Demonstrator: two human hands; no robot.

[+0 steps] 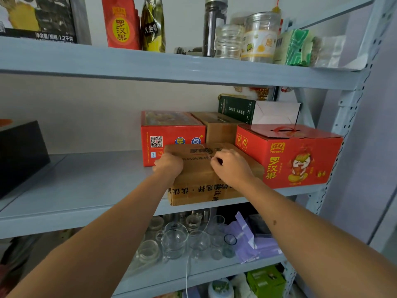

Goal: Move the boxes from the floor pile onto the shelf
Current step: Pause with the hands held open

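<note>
Hands: left hand (168,164), right hand (231,166) gripping brown box (199,179) on shelf (86,190).

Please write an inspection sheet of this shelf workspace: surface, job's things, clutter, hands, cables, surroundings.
Surface: grey middle shelf, bare on its left part.
Job's things: brown carton at the front edge, tilted; red handle box to its right; red QR box and another brown box behind.
Clutter: black box at far left.
Hands: left hand on the carton's left top edge; right hand on its top, fingers curled.
Cables: thin white cord hanging below.
Surroundings: glassware beneath; jars and packets above.
</note>
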